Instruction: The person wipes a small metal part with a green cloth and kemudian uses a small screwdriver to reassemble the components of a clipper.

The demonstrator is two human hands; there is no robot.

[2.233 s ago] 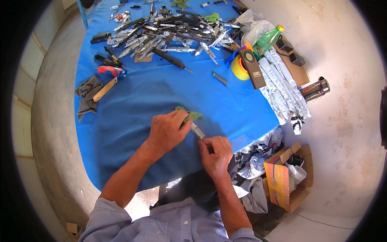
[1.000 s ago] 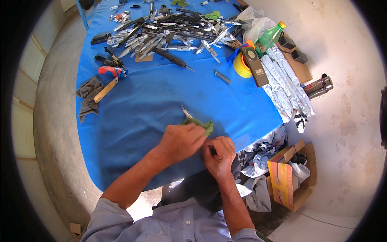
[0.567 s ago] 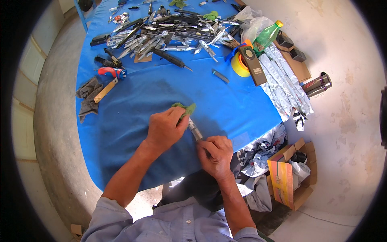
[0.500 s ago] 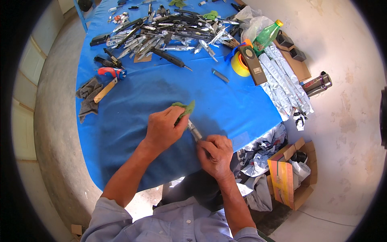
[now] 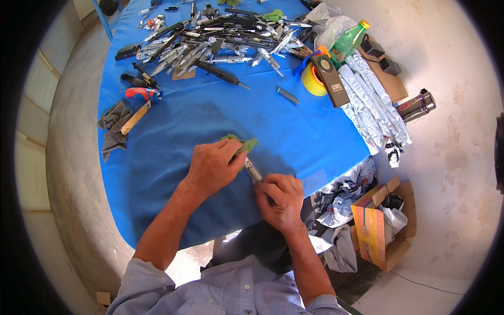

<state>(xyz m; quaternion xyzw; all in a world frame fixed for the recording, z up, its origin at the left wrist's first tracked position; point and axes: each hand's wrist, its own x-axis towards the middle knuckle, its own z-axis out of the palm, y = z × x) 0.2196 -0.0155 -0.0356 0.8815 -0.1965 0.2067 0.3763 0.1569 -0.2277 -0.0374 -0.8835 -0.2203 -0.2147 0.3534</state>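
My right hand (image 5: 281, 200) grips the handle end of a small metal tool (image 5: 252, 170), a knife-like piece whose silvery shaft points up and left. My left hand (image 5: 212, 165) pinches a green cloth (image 5: 244, 144) around the far end of that shaft. Both hands hover just over the blue cloth-covered table (image 5: 173, 131), near its front right edge. The tool's tip is hidden under the green cloth and my fingers.
A dense pile of knives and tools (image 5: 220, 37) lies at the table's far side. A grey rag (image 5: 113, 126), a wooden-handled tool (image 5: 135, 116), yellow tape roll (image 5: 313, 83) and green bottle (image 5: 349, 39) sit around. An open cardboard box (image 5: 378, 223) stands on the floor, right.
My left hand slid the green cloth back and forth along the tool's shaft, first toward my right hand, then away. My right hand stayed put holding the handle.
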